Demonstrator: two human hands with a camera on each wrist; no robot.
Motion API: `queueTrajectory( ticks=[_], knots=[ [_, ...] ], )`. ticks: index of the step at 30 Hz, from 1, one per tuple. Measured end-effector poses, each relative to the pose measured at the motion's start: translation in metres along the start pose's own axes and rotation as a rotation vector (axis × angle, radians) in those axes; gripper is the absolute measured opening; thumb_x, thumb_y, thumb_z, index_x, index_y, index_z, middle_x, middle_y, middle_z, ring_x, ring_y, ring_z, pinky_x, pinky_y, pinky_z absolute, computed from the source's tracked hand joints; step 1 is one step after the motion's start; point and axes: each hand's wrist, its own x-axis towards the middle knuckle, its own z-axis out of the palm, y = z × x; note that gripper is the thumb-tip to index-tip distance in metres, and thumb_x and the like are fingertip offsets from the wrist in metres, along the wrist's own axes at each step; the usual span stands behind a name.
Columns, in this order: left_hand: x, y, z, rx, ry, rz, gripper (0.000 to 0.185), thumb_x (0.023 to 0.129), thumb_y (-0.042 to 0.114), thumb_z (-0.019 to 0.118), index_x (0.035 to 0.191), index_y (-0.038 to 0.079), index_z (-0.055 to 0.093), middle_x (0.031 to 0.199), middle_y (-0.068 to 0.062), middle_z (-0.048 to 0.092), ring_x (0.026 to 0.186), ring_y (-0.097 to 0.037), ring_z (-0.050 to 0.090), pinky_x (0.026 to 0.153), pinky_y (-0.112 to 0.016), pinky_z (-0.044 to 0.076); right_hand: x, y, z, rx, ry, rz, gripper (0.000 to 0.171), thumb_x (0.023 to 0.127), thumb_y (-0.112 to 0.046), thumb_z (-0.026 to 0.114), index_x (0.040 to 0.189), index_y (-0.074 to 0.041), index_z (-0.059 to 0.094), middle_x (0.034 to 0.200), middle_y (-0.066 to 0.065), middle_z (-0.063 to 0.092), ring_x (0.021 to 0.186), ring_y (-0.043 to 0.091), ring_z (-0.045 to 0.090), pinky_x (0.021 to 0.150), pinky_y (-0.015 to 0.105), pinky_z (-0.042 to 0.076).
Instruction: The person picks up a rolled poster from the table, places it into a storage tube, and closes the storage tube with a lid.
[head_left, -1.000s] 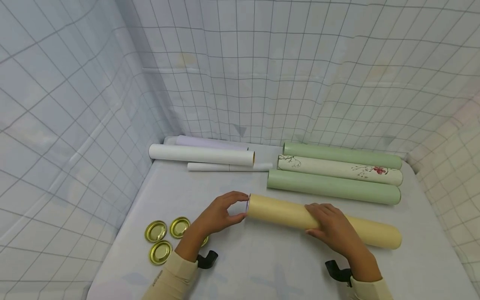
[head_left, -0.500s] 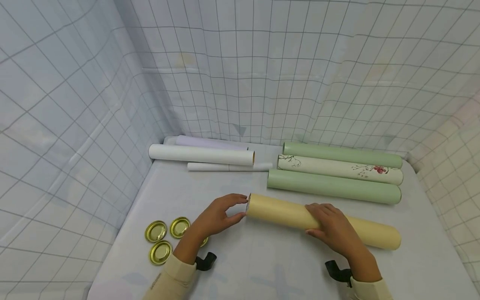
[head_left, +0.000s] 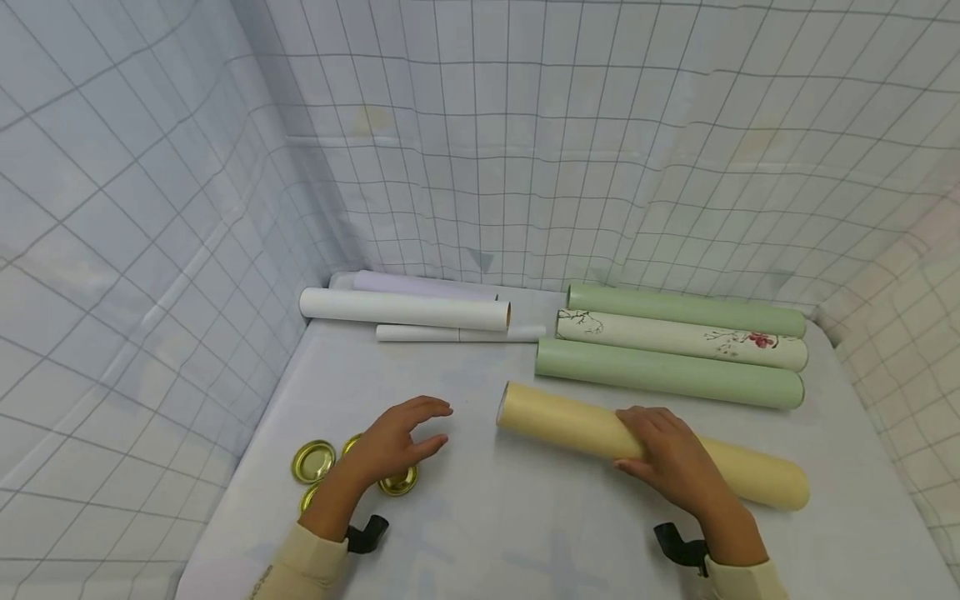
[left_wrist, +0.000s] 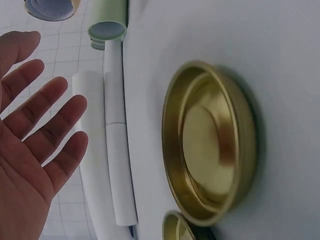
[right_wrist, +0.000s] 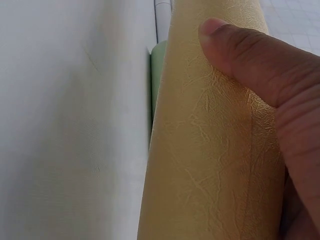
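Observation:
My right hand grips a yellow cardboard tube around its middle; in the right wrist view the thumb lies along its crinkled surface. The tube's left end is tipped a little toward the back. Pale rolled paper shows inside that end in the left wrist view. My left hand hangs with spread fingers, apart from the tube and holding nothing. Below it are several gold round lids, one of them large in the left wrist view.
At the back right lie two green tubes and a cream tube with a blossom print. A white tube, a lilac roll and thin white rolls lie at the back left. Grid-patterned cloth walls surround the table.
My left hand has drawn away from the tube's left end, moving left over the lids. The right hand keeps its grip, and the tube has tilted slightly.

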Motion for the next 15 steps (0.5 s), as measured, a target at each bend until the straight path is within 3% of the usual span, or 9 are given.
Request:
queueTrajectory(
  ticks=[9, 15],
  knots=[
    [-0.027, -0.009, -0.012, 0.043, 0.009, -0.093, 0.041, 0.088, 0.02, 0.078, 0.125, 0.007, 0.066, 0.127, -0.002, 0.062, 0.119, -0.024, 0.059, 0.096, -0.045, 0.05, -0.002, 0.004, 0.0, 0.018, -0.02, 0.001, 0.073, 0.066, -0.031, 0.093, 0.127, -0.007, 0.061, 0.12, 0.009, 0.065, 0.11, 0.03, 0.059, 0.092, 0.051, 0.048],
    [-0.037, -0.006, -0.013, 0.074, -0.012, -0.164, 0.042, 0.089, 0.023, 0.077, 0.127, 0.007, 0.066, 0.122, -0.003, 0.064, 0.115, -0.024, 0.06, 0.094, -0.046, 0.051, 0.0, 0.003, -0.001, 0.063, -0.027, 0.001, 0.073, 0.065, -0.027, 0.094, 0.127, -0.006, 0.06, 0.119, 0.01, 0.064, 0.103, 0.03, 0.064, 0.084, 0.05, 0.053]
  ],
)
